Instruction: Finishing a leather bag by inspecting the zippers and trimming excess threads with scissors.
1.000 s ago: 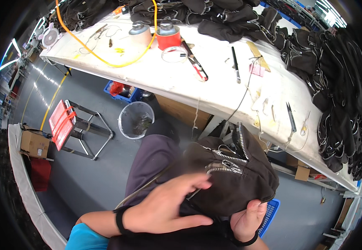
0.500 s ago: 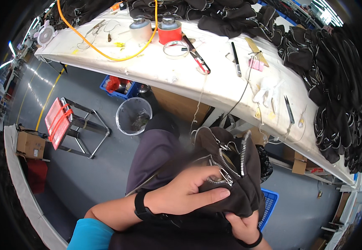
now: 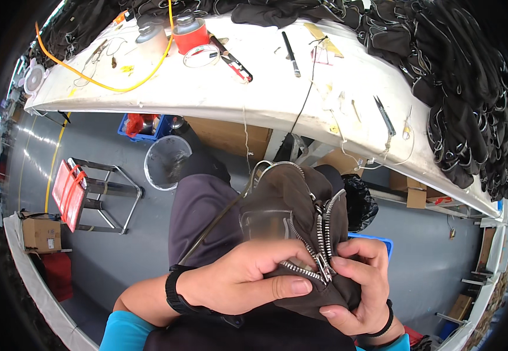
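Observation:
A dark brown fabric bag (image 3: 292, 187) rests across my lap, with silver metal zippers (image 3: 322, 234) running down its right side and a clear plastic window (image 3: 265, 225) on its left. My left hand (image 3: 242, 275) is closed on the bag's near edge, thumb on top and index finger tucked under the zipper teeth. Close by, the metal zipper slider (image 3: 324, 269) sits between my two hands. With bent fingers and thumb, my right hand (image 3: 362, 281) grips the fabric just right of the slider. A dark cord (image 3: 216, 225) trails from the bag over my left thigh.
Ahead stands a white-covered table (image 3: 207, 88) bearing a red can (image 3: 190, 38), a utility knife (image 3: 239, 69), tweezers (image 3: 384, 116) and heaped dark bags (image 3: 458, 70). A clear-lined waste bin (image 3: 168, 164) and a stool (image 3: 99, 190) are at left; a blue basket (image 3: 385, 243) is at right.
My right hand has come up from beneath the bag to its right side by the slider. The zipper rows have drawn closer together. The view has shifted, and the bag lies flatter.

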